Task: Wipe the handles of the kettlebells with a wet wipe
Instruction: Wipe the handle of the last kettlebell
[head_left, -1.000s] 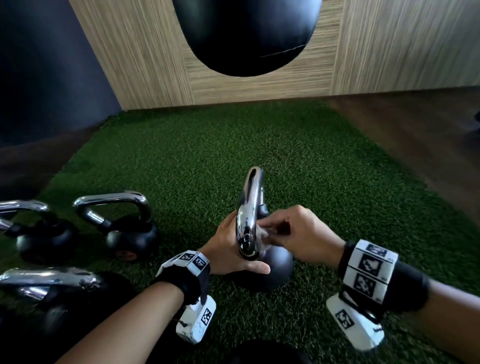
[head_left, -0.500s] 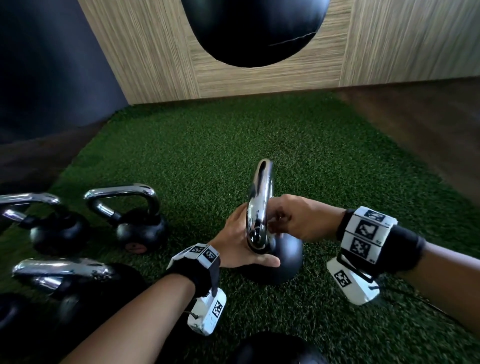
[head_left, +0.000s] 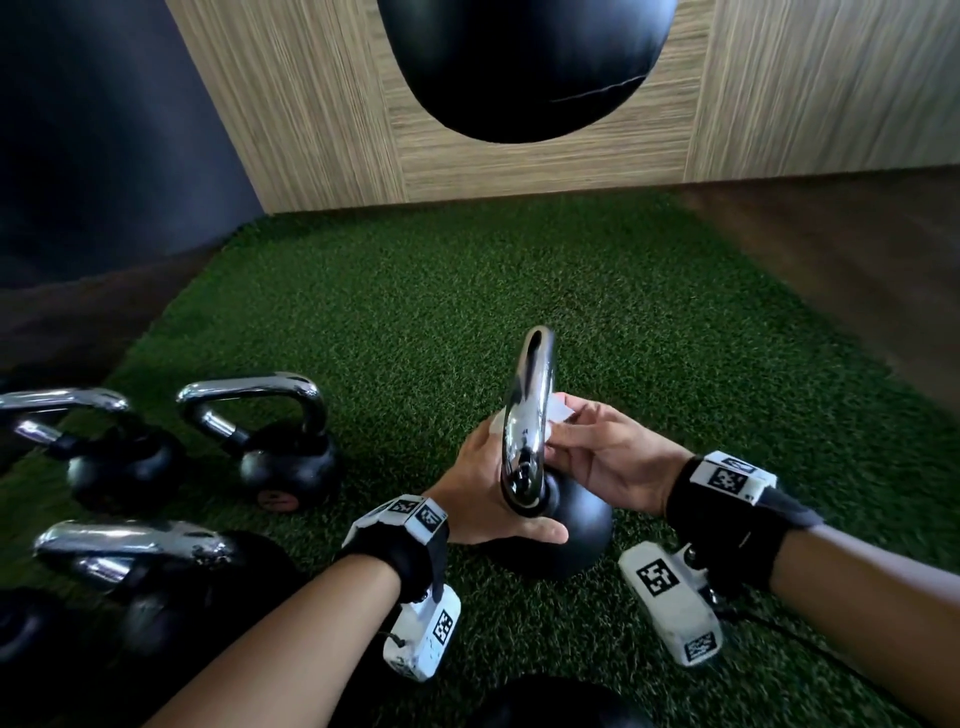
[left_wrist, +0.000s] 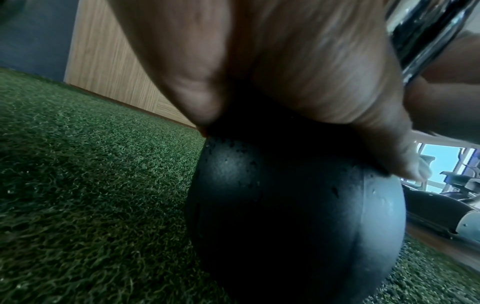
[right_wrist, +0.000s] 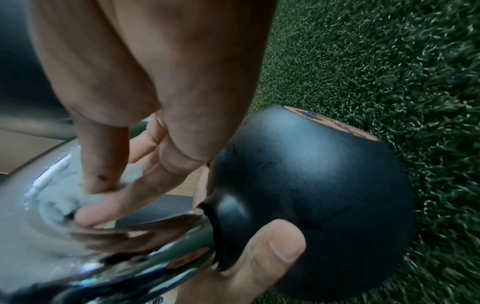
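A black kettlebell (head_left: 576, 525) with a chrome handle (head_left: 530, 405) stands on the green turf, its handle edge-on to me. My left hand (head_left: 478, 483) grips the ball just under the handle, thumb (right_wrist: 280, 246) on the near side and palm (left_wrist: 285, 61) on top of the ball (left_wrist: 293, 216). My right hand (head_left: 582, 441) pinches a crumpled white wet wipe (head_left: 558, 415) and presses it against the handle's inner side. In the right wrist view the wipe (right_wrist: 59, 195) lies bunched between thumb and fingers on the chrome (right_wrist: 52, 246).
Three more chrome-handled kettlebells (head_left: 280, 441) (head_left: 104, 447) (head_left: 156, 566) stand to the left on the turf (head_left: 467, 312). A black punching bag (head_left: 524, 62) hangs ahead before a wood-panelled wall. Another dark ball (head_left: 561, 701) sits at my near edge. Dark wooden floor (head_left: 857, 286) borders the turf on the right.
My right hand has slid the wipe from low on the handle's near leg up and farther through the loop, so the white wipe now shows. The left hand keeps its hold.
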